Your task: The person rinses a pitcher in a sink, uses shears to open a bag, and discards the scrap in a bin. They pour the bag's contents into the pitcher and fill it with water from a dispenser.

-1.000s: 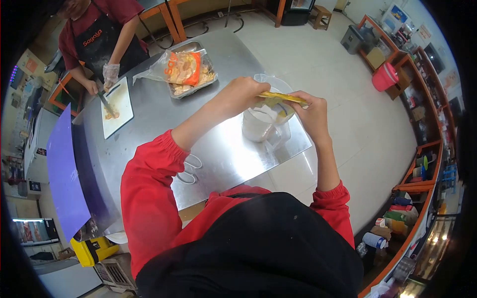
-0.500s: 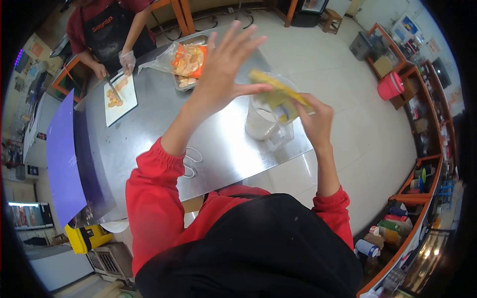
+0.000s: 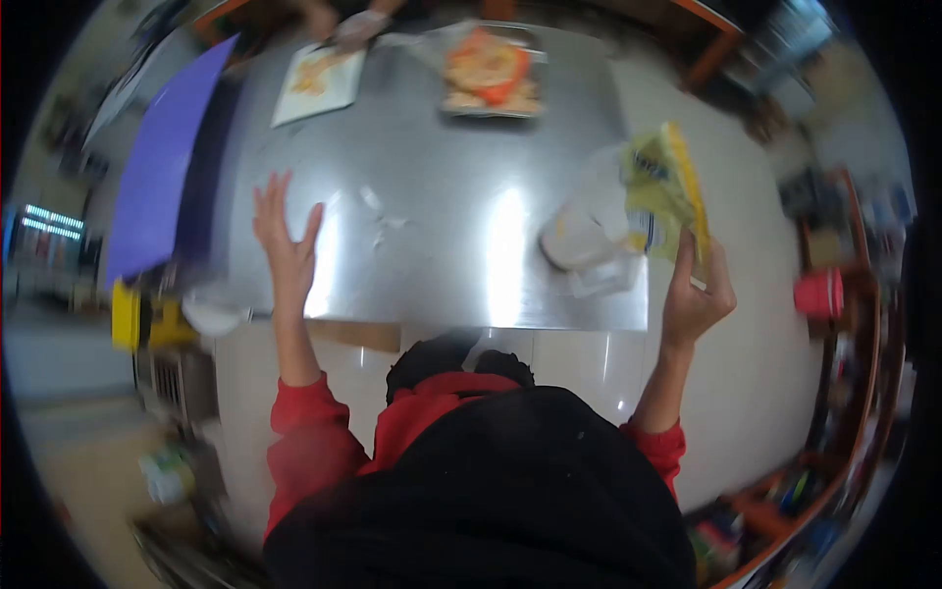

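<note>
Right hand (image 3: 695, 294) grips a yellow packet (image 3: 665, 191) beside the jug (image 3: 589, 239); left hand (image 3: 287, 245) hovers wide open above the desk (image 3: 432, 157).

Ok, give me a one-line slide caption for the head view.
Right hand holds a yellow packet beside a clear jug; left hand spreads open over the steel table.

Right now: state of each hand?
Left hand: open, fingers spread, empty, over the steel table.
Right hand: closed on a yellow packet, held up beside the clear jug.
</note>
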Tool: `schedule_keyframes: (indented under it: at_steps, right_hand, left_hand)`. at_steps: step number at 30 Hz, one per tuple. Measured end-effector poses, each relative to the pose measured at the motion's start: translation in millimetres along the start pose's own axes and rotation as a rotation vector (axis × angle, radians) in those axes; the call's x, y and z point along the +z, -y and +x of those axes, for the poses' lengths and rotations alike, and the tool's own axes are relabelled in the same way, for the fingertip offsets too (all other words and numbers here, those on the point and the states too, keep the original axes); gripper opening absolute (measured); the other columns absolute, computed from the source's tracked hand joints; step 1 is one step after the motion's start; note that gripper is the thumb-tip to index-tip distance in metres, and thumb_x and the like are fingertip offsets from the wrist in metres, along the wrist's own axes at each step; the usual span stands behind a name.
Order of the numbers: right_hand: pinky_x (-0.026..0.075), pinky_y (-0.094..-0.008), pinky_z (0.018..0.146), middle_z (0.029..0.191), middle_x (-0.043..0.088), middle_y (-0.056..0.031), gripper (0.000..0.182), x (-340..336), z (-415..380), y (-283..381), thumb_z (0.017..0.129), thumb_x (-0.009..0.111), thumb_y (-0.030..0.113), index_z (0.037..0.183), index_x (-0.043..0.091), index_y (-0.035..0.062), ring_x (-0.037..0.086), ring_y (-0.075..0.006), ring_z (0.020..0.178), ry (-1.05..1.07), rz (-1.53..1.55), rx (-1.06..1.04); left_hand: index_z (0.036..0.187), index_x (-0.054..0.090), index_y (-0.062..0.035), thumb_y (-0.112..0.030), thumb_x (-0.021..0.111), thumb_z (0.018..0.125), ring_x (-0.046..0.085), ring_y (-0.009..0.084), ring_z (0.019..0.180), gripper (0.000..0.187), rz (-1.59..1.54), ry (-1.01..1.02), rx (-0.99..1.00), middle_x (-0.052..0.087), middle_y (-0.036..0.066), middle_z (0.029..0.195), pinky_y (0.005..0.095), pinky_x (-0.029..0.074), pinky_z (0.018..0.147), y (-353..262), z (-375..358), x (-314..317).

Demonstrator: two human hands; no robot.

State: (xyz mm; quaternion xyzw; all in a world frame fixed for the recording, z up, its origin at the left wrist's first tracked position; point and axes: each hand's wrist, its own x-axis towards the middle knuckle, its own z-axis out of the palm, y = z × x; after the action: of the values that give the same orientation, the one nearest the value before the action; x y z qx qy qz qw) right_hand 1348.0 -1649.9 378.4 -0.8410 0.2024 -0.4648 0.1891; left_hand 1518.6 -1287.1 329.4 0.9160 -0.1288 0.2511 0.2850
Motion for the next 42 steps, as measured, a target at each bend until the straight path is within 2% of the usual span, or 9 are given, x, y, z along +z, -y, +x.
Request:
schedule_keyframes:
  at_steps: [3,10,24,27,29,31,34,37,42]
  right_hand:
    - [0.047,-0.0288,0.068,0.087,0.064,-0.0134,0.019,10,-8,-46,0.074,0.065,0.006,0.091,0.062,-0.0023,0.061,-0.0188,0.072,-0.016,0.106,-0.221]
    - [0.050,-0.0311,0.069,0.092,0.060,-0.0181,0.040,18,-7,-23,0.079,0.064,0.023,0.098,0.053,-0.0104,0.059,-0.0228,0.074,-0.346,0.462,0.197]
    - [0.042,-0.0307,0.085,0.109,0.050,-0.0169,0.047,108,-196,339,0.084,0.057,0.018,0.117,0.036,-0.0064,0.053,-0.0203,0.094,0.432,1.297,0.236]
    - [0.043,-0.0296,0.083,0.109,0.050,-0.0141,0.042,105,-241,422,0.084,0.056,0.015,0.116,0.036,-0.0039,0.053,-0.0186,0.092,0.521,1.282,0.110]
    - [0.041,-0.0280,0.084,0.109,0.050,-0.0132,0.040,115,-266,460,0.085,0.055,0.013,0.116,0.037,-0.0030,0.053,-0.0168,0.092,0.569,1.281,0.056]
    - [0.040,-0.0267,0.083,0.108,0.051,-0.0126,0.040,129,-293,501,0.085,0.055,0.012,0.117,0.036,-0.0025,0.053,-0.0156,0.091,0.674,1.302,0.035]
    - [0.041,-0.0259,0.080,0.105,0.053,-0.0119,0.041,177,-335,557,0.085,0.053,0.010,0.119,0.034,-0.0013,0.053,-0.0147,0.091,0.944,1.329,0.087]
    - [0.040,-0.0268,0.082,0.108,0.051,-0.0130,0.039,219,-378,635,0.085,0.051,0.007,0.119,0.033,-0.0008,0.052,-0.0157,0.095,1.148,1.498,0.172]
    - [0.042,-0.0317,0.083,0.114,0.046,-0.0135,0.041,300,-425,753,0.085,0.049,0.004,0.121,0.030,0.0001,0.050,-0.0183,0.101,1.558,1.624,0.438]
  left_hand:
    - [0.123,0.041,-0.0096,-0.028,0.058,0.078,0.026,0.0323,0.124,0.051,0.131,-0.098,-0.043,0.038,0.013,0.128,0.0437,0.016,0.102,28,-54,-15]
    - [0.122,0.042,-0.0122,-0.045,0.054,0.079,0.016,0.0373,0.127,0.056,0.153,0.040,-0.551,0.029,0.018,0.133,0.0528,0.014,0.099,33,-222,-102]
    - [0.102,0.055,0.0054,-0.058,0.036,0.081,0.047,0.0383,0.105,0.069,-0.191,0.143,-1.751,0.050,0.027,0.110,0.0408,0.037,0.089,176,-754,-73]
    - [0.075,0.063,0.0049,-0.061,0.044,0.075,0.061,0.0313,0.074,0.069,-0.124,0.173,-2.131,0.061,0.023,0.074,0.0423,0.045,0.066,150,-818,-87]
    - [0.092,0.060,0.0043,-0.059,0.034,0.080,0.052,0.0364,0.099,0.070,-0.229,0.407,-2.064,0.055,0.027,0.099,0.0390,0.040,0.086,173,-822,-97]
    - [0.086,0.061,0.0035,-0.045,0.034,0.086,0.061,0.0253,0.067,0.056,-0.110,0.419,-1.915,0.064,0.016,0.076,0.0368,0.047,0.070,197,-819,-111]
    - [0.092,0.060,0.0012,-0.041,0.039,0.083,0.053,0.0382,0.094,0.049,-0.375,0.111,-2.071,0.056,0.025,0.097,0.0421,0.040,0.086,262,-773,-124]
    - [0.090,0.061,0.0007,-0.042,0.044,0.079,0.053,0.0381,0.092,0.047,-0.047,0.435,-1.636,0.058,0.022,0.095,0.0424,0.041,0.084,363,-741,-115]
    - [0.093,0.061,-0.0012,-0.045,0.057,0.072,0.057,0.0297,0.092,0.049,-0.298,-0.155,-1.850,0.061,0.019,0.095,0.0368,0.045,0.080,509,-584,-156]
